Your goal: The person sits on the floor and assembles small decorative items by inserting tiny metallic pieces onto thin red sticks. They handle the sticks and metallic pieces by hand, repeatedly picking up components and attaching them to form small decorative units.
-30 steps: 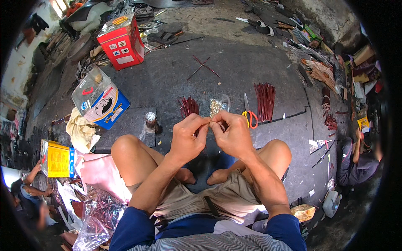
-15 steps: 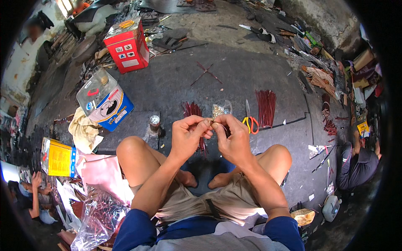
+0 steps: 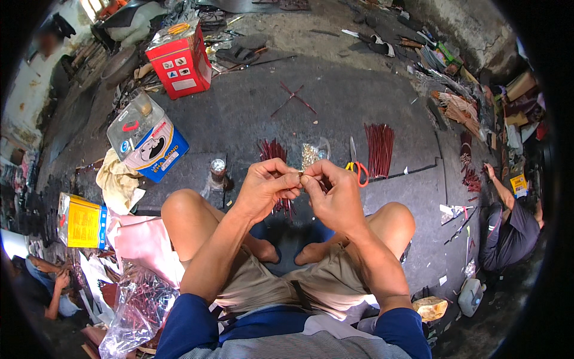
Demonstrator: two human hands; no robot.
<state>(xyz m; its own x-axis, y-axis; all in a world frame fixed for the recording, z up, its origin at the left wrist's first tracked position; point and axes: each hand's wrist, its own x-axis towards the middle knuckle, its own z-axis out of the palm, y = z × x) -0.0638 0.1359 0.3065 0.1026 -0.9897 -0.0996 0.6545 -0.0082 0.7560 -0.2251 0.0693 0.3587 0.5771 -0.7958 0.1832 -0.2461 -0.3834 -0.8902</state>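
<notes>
My left hand (image 3: 272, 184) and my right hand (image 3: 330, 194) meet above my feet, thumbs and forefingers pinched on a small metal piece (image 3: 301, 173). Its exact kind is too small to make out. Behind the left hand, partly covered by it, lies a bundle of dark red strips (image 3: 273, 149). A clear bag of small gold-coloured pieces (image 3: 310, 155) rests just beyond the fingertips. To the right of it are scissors (image 3: 357, 167) with yellow and red handles, beside a neat bundle of red strips (image 3: 379, 149). Farther off, thin red strips (image 3: 293, 98) lie crossed.
A jar (image 3: 218, 169), a blue and clear container (image 3: 149, 143), a red box (image 3: 179, 63) and a yellow tin (image 3: 84, 221) stand to the left. A plastic bag (image 3: 137, 305) lies near my left arm. At the right a person (image 3: 511, 230) reaches toward red strips; another person (image 3: 51, 287) is at lower left.
My hands remain pinched together, the left turned slightly. The person at the right has stretched an arm toward the red strips. The person at lower left has lowered a raised hand.
</notes>
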